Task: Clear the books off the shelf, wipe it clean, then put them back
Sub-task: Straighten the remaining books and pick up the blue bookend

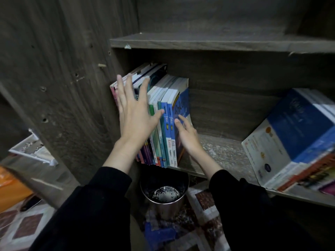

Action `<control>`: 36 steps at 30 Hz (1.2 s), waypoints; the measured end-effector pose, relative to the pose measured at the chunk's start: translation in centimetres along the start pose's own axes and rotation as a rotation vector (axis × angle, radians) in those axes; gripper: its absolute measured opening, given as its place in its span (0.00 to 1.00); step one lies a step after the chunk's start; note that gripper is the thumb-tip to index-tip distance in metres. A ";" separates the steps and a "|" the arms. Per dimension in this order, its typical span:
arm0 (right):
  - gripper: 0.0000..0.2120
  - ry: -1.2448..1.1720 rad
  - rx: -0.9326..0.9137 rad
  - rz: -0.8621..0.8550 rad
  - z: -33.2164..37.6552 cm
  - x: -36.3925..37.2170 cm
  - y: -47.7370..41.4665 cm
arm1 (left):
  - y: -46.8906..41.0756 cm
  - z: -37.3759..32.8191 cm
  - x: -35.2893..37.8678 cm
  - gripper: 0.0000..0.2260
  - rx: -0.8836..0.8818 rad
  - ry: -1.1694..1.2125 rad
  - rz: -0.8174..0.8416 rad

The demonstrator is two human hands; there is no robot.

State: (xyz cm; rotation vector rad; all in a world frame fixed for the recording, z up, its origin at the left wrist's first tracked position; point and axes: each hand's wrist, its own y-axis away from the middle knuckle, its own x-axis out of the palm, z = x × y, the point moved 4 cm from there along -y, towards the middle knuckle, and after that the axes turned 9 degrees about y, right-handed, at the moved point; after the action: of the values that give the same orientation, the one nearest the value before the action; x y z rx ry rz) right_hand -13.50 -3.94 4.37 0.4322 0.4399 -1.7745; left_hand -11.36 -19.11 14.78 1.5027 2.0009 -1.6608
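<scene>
At left end of the shelf (223, 151), upright books (163, 98) stand between both hands: left hand (135, 113) flat, fingers spread, against the spines; right hand (186, 134) straight-fingered, touching the outermost blue cover; neither grips; leaning pile (297, 134) well apart, right

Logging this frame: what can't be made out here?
Head view only.
1. Upright books: left-side spines covered by the left hand.
2. Leaning stack: blurred, cut by the right edge; titles unreadable.
3. Metal bin: dark, with glare; contents unclear.
</scene>
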 end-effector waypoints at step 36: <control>0.36 0.915 0.456 -0.439 -3.2 -29.5 5.2 | -1.6 -4.6 4.0 0.24 -0.002 -0.389 0.328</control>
State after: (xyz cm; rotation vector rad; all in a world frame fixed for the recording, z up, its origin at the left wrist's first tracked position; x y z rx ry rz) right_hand -1.37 20.94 16.15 1.5964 0.8033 -2.0212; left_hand -12.39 -12.87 15.07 1.2963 1.4704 -1.6536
